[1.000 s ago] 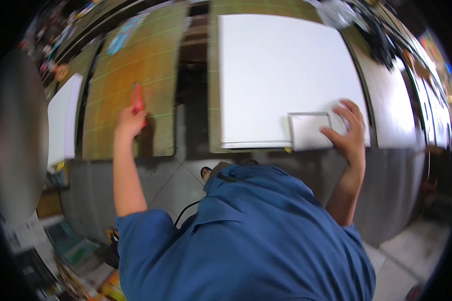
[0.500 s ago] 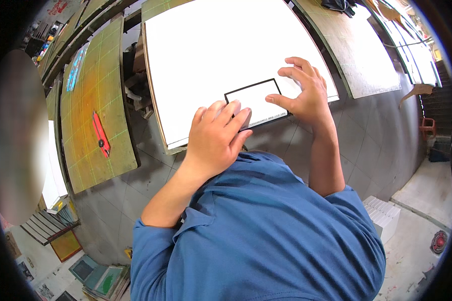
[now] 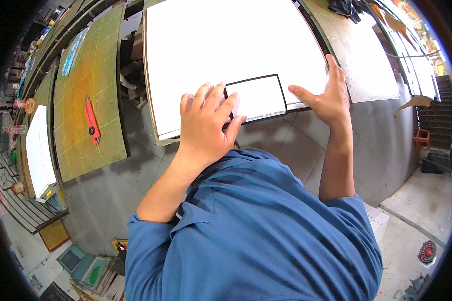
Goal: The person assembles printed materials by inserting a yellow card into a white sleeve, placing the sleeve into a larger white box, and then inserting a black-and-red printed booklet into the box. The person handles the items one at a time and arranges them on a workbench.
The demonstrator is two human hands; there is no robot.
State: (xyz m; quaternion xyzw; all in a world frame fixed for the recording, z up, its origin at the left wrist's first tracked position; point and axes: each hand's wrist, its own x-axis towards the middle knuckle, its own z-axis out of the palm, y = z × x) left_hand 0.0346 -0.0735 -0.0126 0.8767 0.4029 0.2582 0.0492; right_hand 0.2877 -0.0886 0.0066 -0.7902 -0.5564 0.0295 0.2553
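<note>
Near the upper middle of the frame, a large white sheet [image 3: 226, 45] covered most of a board, its lower edge turned toward the person. On the sheet's lower part lay a small white panel [image 3: 258, 98] with a black border, its lower side at the sheet's near edge and a line of tiny print running along it.

Left of the panel, the left hand [image 3: 206, 118] was palm down, its fingers slightly parted and not closed around anything; the forefinger and thumb reached over the panel's left side. How firmly they pressed could not be told. On the other side, the right hand [image 3: 331, 98] was open, its thumb stretched toward the panel's right side and just beside it, the other fingers extended upward near the right edge of the sheet.

Toward the left of the frame, a red cutter [image 3: 91, 120] with a black knob lay on a green board [image 3: 110, 100], well apart from both hands. Above it, at the upper left, a blue strip [image 3: 73, 55] rested on the same board. Farther left lay a white block [image 3: 39, 150]. At the upper right were a pale board [image 3: 361, 70] and a black bag [image 3: 345, 7]; a red stool [image 3: 422, 139] stood near the right rim.
</note>
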